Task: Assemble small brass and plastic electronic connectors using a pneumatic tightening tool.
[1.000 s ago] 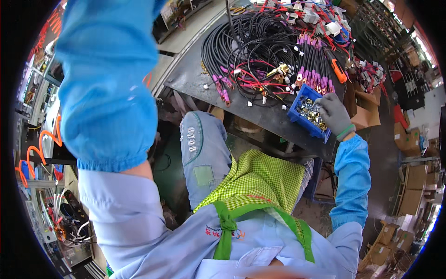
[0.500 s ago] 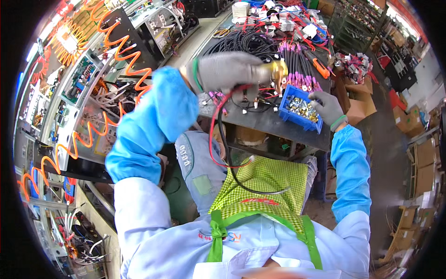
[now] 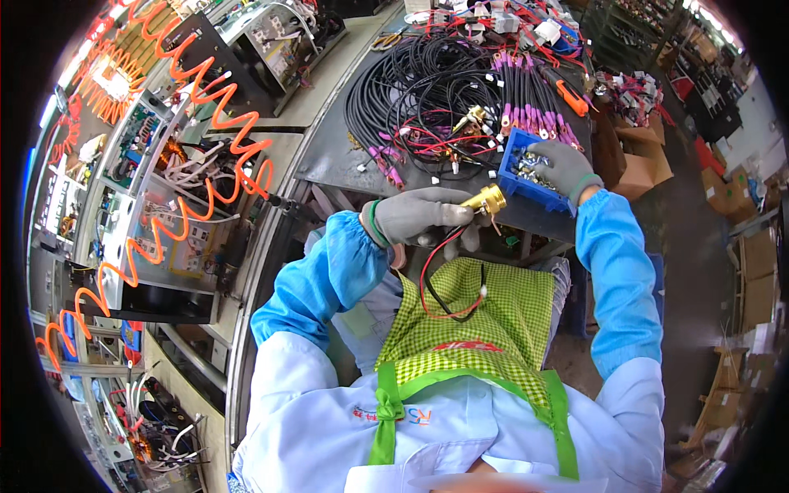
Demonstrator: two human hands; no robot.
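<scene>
My gloved left hand (image 3: 423, 215) is closed around a brass-coloured threaded cylindrical fitting (image 3: 486, 200), which points right just beyond the table's front edge. Red and black wires (image 3: 426, 283) hang from the fitting over the checked apron. A blue plastic bin (image 3: 538, 195) stands at the table's right front corner, with small metal fasteners (image 3: 523, 166) inside. Into that bin reaches my gloved right hand (image 3: 565, 170), its fingers bent down and drawn together among the fasteners. Whatever those fingertips grip is hidden.
Coiled black cables (image 3: 403, 90) with purple-sleeved ends cover much of the dark table (image 3: 320, 160). Behind the bin lie an orange-handled tool (image 3: 571, 99) and a row of cable ends. Another brass fitting (image 3: 472, 119) rests on the cables. Orange coiled hose (image 3: 238, 135) hangs at left; an open carton (image 3: 641, 164) stands right.
My left hand has brought the brass fitting off the table area, nearer to my body. My right hand has moved from the bin's right rim into the bin, its fingers now among the fasteners.
</scene>
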